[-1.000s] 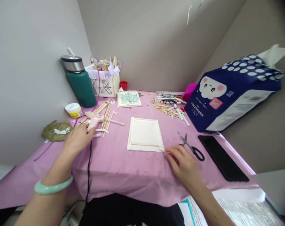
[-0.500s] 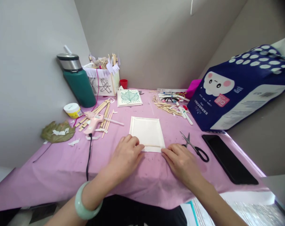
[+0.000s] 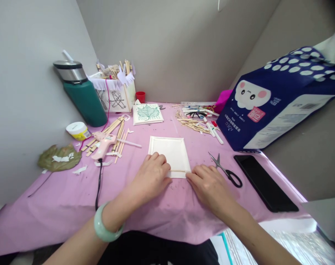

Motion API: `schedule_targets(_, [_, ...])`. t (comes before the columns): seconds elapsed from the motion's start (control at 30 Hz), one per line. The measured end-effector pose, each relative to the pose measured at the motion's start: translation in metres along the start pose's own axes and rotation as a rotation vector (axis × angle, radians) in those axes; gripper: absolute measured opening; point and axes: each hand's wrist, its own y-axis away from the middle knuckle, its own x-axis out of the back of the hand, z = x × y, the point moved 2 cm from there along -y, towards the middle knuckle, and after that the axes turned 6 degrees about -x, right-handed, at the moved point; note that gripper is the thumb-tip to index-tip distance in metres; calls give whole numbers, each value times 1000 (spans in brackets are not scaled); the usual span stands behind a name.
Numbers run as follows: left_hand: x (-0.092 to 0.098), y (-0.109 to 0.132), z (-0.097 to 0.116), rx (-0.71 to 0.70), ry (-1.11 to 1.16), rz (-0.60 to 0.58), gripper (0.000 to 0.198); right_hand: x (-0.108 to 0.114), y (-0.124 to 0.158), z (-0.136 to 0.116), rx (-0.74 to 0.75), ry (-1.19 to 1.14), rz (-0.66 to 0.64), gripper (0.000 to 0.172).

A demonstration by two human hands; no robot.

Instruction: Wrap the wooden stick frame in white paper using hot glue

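Note:
A white cloth-covered panel [image 3: 167, 151] with a raised wooden edge lies flat on the pink tablecloth [image 3: 59, 200]. A thin wooden stick [image 3: 180, 171] runs along its near edge. My left hand [image 3: 152, 175] presses on the panel over the stick's left part, and my right hand [image 3: 207, 186] has its fingertips at the stick's right end. A pale green bangle [image 3: 105, 228] circles my left wrist. A pink hot glue gun [image 3: 103, 145] lies to the left, beyond reach of my fingers, on loose wooden sticks [image 3: 109, 130].
Nearby lie scissors [image 3: 226, 173], a black phone [image 3: 265, 183], a dried leaf [image 3: 59, 159] and a leaf picture tile [image 3: 147, 113]. Markers and sticks [image 3: 196, 123] lie at the back. A green bottle [image 3: 84, 97], a stick-filled box [image 3: 114, 97] and a large blue bag [image 3: 269, 99] stand around.
My left hand has moved from the glue gun onto the panel, beside my right hand. The glue gun lies on the sticks. The whole view has shifted slightly.

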Motion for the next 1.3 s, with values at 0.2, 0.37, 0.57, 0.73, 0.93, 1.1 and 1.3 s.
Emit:
schedule_targets(0.2, [1, -5, -2, -16, 17, -35, 15, -1, -2, -2, 23, 21, -1, 20])
schedule_targets(0.37, [1, -8, -2, -42, -4, -40, 10, -3, -5, -5, 50, 79, 27, 22])
schedule_targets(0.57, [1, -11, -2, -81, -63, -38, 9, -10, -6, -3, 22, 84, 73, 20])
schedule_targets(0.73, [1, -12, 0, -92, -77, -20, 19, -6, -7, -1, -20, 45, 127, 18])
schedule_targets(0.93, [-1, -15, 1, -100, -106, -18, 15, -7, -15, -2, -52, 58, 126, 18])
schedule_targets(1.1, [-3, -24, -5, -40, -69, -57, 22, -8, -22, 8, -112, -41, 158, 16])
schedule_targets(1.3, [-2, -33, -12, 66, 34, -169, 21, 5, -2, 16, -208, -342, 282, 13])
